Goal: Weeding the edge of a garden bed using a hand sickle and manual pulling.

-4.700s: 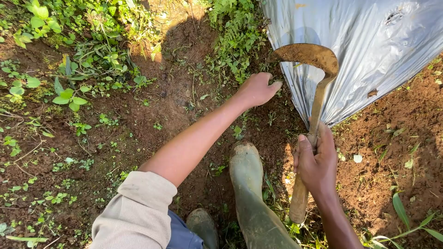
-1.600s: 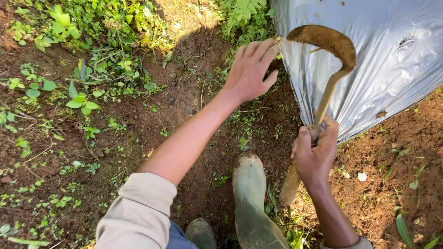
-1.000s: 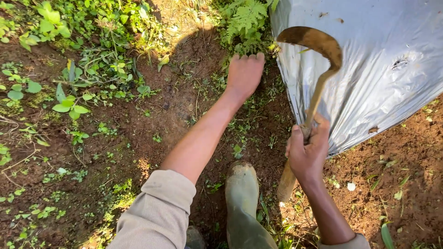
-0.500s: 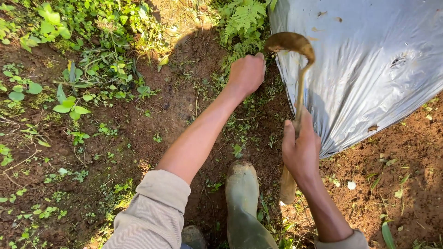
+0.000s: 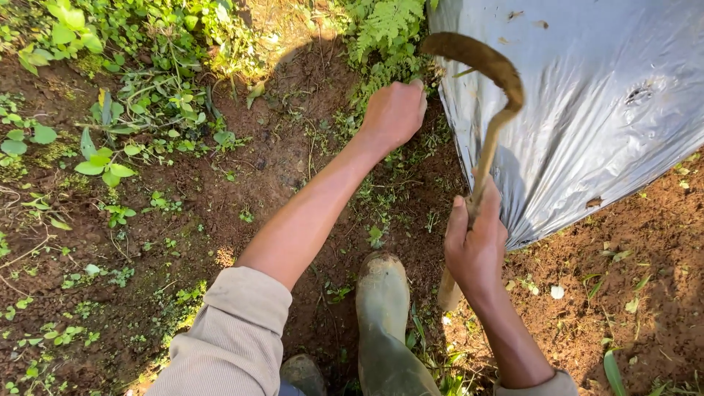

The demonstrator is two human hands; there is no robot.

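Garden bed, red soil (image 5: 220,191): left hand (image 5: 394,114) fisted on weeds (image 5: 381,73) beside silver plastic sheet (image 5: 587,110); right hand (image 5: 477,242) gripping raised sickle (image 5: 484,70); risk: blade may nick knuckles or tear sheet

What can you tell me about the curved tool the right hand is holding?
The sickle has a pale wooden handle and a curved blade coated in brown soil or rust. The right hand grips the handle near its middle; the butt end sticks out below, above the soil near the green rubber boot. It is held raised, blade hooking left over the silver plastic sheet, tip toward the left hand, which is closed low among the ferns.
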